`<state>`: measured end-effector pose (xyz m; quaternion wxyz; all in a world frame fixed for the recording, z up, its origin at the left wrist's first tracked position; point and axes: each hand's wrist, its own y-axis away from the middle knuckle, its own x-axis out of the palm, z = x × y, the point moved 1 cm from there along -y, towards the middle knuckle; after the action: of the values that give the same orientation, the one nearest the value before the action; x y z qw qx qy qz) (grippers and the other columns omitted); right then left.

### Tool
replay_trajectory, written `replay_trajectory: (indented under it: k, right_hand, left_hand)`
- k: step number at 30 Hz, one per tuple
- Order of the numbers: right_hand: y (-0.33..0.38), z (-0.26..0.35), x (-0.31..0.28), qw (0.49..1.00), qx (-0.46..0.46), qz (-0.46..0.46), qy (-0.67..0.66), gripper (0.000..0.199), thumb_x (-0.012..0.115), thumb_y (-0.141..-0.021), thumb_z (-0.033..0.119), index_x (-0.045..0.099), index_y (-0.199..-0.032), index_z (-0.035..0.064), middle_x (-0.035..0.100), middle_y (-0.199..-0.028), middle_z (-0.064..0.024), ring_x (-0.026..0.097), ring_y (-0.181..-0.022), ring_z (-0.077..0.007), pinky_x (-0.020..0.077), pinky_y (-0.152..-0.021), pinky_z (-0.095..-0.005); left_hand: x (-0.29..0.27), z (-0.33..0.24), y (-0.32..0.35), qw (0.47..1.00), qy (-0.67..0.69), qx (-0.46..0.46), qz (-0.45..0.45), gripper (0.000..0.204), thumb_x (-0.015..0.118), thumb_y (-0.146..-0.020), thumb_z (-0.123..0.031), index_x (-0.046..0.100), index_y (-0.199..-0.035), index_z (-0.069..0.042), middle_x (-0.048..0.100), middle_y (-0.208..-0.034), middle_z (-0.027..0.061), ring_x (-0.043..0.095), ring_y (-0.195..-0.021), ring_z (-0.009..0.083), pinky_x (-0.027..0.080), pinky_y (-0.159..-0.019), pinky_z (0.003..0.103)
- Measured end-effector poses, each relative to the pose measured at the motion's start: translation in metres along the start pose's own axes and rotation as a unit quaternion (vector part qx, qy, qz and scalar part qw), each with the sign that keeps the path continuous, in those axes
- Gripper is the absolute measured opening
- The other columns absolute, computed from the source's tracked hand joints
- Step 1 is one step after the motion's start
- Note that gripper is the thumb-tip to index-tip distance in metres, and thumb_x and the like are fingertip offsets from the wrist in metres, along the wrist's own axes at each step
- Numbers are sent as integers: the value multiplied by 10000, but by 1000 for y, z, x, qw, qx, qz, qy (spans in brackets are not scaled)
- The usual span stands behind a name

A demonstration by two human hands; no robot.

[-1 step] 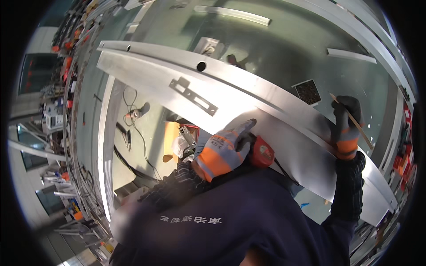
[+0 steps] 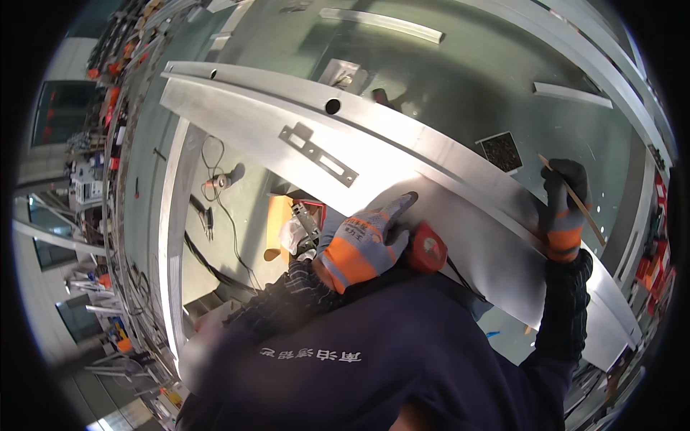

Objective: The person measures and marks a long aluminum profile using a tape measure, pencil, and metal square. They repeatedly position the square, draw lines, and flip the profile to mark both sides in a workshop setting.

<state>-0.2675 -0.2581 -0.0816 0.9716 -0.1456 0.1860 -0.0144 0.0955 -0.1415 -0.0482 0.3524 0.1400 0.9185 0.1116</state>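
Observation:
A long silver metal panel (image 2: 460, 187) runs diagonally from upper left to lower right. My left hand (image 2: 363, 244), in a grey and orange glove, rests on its near face with one finger stretched out, and a red round tape measure (image 2: 429, 248) sits under the palm. My right hand (image 2: 563, 208), in a dark glove with an orange cuff, grips a thin wooden pencil (image 2: 575, 205) at the panel's far edge. My dark blue jacket fills the lower middle of the picture.
A slotted metal plate (image 2: 318, 152) and a round hole (image 2: 333, 106) mark the panel. Behind it lie loose metal bars (image 2: 381, 24) and a dark square tray (image 2: 501, 151) on the green floor. Cables, a small tool (image 2: 215, 181) and a yellow board (image 2: 275, 226) lie below.

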Motion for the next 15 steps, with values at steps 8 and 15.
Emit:
replay_trajectory:
  k: [8,15]
  right_hand:
    - [0,-1,7,999,-18,-33,26,191,584,-1109,85,704,-1242,20,748,-1016,-83,634,-848,-106,514,-761,-275]
    - [-4,-11,4,998,31,-43,-20,177,604,-1093,46,717,-1225,12,761,-1084,-97,739,-982,-178,568,-852,-312]
  left_hand:
    - [-45,50,7,959,-170,152,-170,670,871,-874,-192,659,-1497,-65,744,-1318,158,716,-1121,370,602,-997,467]
    - [-104,119,-17,926,-338,167,-31,1116,978,-711,-542,539,-1639,-104,509,-1697,187,427,-1586,455,336,-1319,590]
